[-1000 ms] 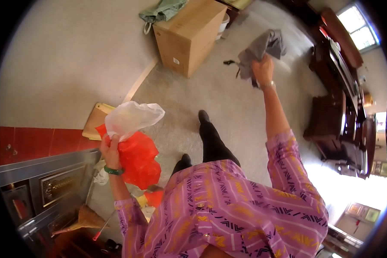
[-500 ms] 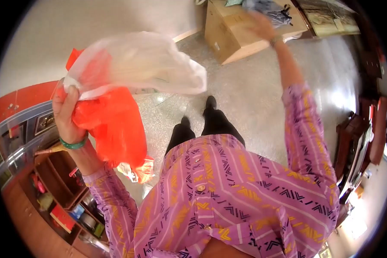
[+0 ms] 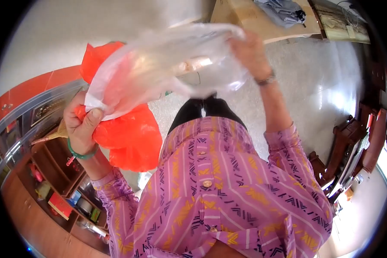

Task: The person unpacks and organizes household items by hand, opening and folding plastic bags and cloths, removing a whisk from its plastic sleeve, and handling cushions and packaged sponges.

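My left hand (image 3: 84, 124) is closed on the gathered end of a whitish see-through plastic bag (image 3: 159, 64) and on red plastic bags (image 3: 131, 137) bunched together. The red plastic hangs below the hand and also sticks up behind the clear bag. Stretched out to the right in front of me, the clear bag is smeared by motion. My right hand (image 3: 250, 53), somewhat blurred, has its fingers curled at the bag's far edge and appears to grip it.
A light wooden table or cabinet (image 3: 236, 19) stands ahead, with a grey crumpled bag (image 3: 281, 12) on top. On the left is a brown shelf unit (image 3: 58, 170) with assorted items. Dark wooden furniture (image 3: 348, 137) is at the right, on the speckled floor (image 3: 296, 81).
My right hand has come back from above the wooden furniture to the clear bag's far edge. The bag now spans between both hands. My left hand has shifted slightly right and down.
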`<control>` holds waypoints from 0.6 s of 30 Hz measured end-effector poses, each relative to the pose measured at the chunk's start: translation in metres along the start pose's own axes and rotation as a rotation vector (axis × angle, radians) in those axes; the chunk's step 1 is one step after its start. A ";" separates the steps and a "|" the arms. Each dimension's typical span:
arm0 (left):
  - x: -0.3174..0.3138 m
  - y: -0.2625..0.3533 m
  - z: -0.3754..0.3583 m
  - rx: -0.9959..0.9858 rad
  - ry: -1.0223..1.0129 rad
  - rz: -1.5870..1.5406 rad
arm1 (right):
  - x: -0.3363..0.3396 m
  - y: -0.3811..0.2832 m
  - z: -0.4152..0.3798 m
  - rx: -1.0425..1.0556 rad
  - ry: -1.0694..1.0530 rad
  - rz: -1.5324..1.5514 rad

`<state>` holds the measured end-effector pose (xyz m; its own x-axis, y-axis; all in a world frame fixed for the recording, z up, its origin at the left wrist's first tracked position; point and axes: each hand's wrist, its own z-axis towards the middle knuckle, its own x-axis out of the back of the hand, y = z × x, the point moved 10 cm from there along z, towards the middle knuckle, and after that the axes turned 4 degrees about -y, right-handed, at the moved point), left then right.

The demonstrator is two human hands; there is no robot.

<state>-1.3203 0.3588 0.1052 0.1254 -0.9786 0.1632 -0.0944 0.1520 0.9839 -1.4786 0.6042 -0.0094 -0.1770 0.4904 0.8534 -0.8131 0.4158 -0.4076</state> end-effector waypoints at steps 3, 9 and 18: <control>0.006 -0.018 -0.007 0.102 0.202 -0.238 | 0.011 0.039 0.000 -0.601 0.035 1.036; 0.003 -0.037 -0.015 0.084 0.040 -0.129 | 0.023 0.019 -0.019 -0.743 -0.013 0.947; -0.010 -0.068 -0.023 0.182 0.048 -0.112 | 0.047 0.011 -0.014 -0.759 -0.030 0.928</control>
<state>-1.2924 0.3616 0.0382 0.1914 -0.9796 0.0607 -0.2532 0.0105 0.9674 -1.4877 0.6424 0.0216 -0.5434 0.8284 0.1358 0.1644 0.2636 -0.9505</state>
